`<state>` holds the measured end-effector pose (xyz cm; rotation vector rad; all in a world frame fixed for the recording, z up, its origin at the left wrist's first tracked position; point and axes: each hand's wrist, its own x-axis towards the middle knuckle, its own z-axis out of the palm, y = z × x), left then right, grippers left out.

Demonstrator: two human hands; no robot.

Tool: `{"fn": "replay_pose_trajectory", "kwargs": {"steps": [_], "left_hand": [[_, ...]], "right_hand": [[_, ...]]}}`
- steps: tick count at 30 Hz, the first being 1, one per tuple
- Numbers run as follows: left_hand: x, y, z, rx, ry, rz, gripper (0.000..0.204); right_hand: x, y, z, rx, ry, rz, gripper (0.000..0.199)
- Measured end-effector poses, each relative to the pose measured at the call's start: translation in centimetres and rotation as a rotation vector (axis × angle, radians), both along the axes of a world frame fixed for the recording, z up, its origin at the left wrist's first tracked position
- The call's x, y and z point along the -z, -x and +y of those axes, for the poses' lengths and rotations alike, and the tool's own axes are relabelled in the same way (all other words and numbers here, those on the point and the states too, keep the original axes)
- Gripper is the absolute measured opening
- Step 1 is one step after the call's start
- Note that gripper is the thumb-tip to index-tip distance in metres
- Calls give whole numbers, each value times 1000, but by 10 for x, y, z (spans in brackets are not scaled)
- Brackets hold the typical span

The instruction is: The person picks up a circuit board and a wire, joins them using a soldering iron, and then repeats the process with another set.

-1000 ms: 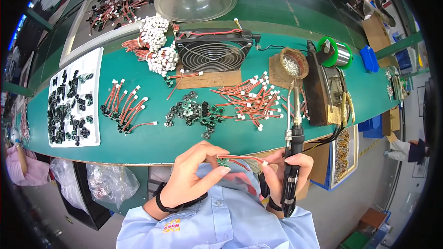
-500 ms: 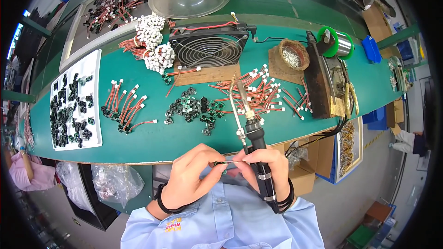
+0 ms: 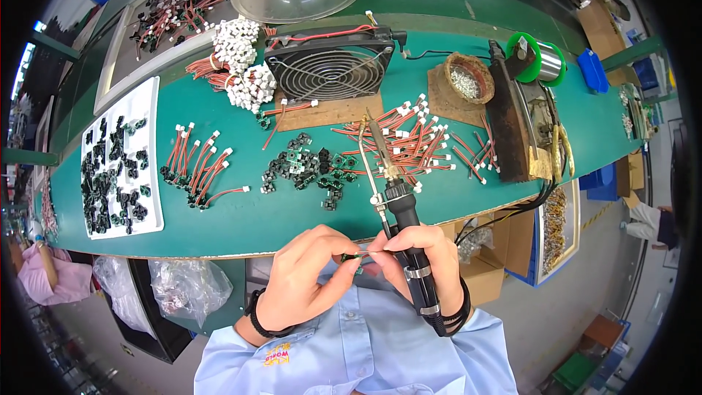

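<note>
A long green table (image 3: 241, 212) curves across a workshop, and it is crowded with small parts. At its left a white tray (image 3: 121, 157) of black components is laid out, and beside it a bunch of red wire leads (image 3: 201, 164) with white plugs. Further along, a heap of small dark green parts (image 3: 307, 172) is seen below a black cooling fan (image 3: 329, 69), then a wider scatter of red leads (image 3: 417, 139), a dish of metal scraps (image 3: 468, 77) and a green spool of solder (image 3: 537, 58). Below the table edge, the left hand (image 3: 303, 278) is closed in a pinch on a small green part (image 3: 352, 257) held in front of the chest. The right hand (image 3: 424, 263) is wrapped around the black handle of a soldering iron (image 3: 391, 183) and also touches the part with its fingertips. Compared with a second ago, the iron has been swung from hanging downward to pointing up over the table, and both hands have been drawn together on the part. It is judged that the part is being positioned by the fingers rather than soldered at this instant.
</note>
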<state>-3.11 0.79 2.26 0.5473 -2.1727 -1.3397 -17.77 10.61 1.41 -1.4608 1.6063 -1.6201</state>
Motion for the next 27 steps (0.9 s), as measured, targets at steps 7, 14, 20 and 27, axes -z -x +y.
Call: {"fn": "replay_pose_trajectory", "kwargs": {"steps": [7, 14, 20, 27], "left_hand": [[-1, 0, 0, 22, 80, -66, 16], [-5, -2, -1, -16, -150, -15, 20], [3, -6, 0, -102, -774, 194, 27], [13, -3, -8, 39, -1004, 320, 27]], "right_hand": [[0, 1, 1, -44, -55, -46, 40], [1, 2, 7, -77, -99, -231, 38], [-5, 1, 11, -75, -112, -250, 39], [-13, -5, 4, -134, -79, -208, 40]]}}
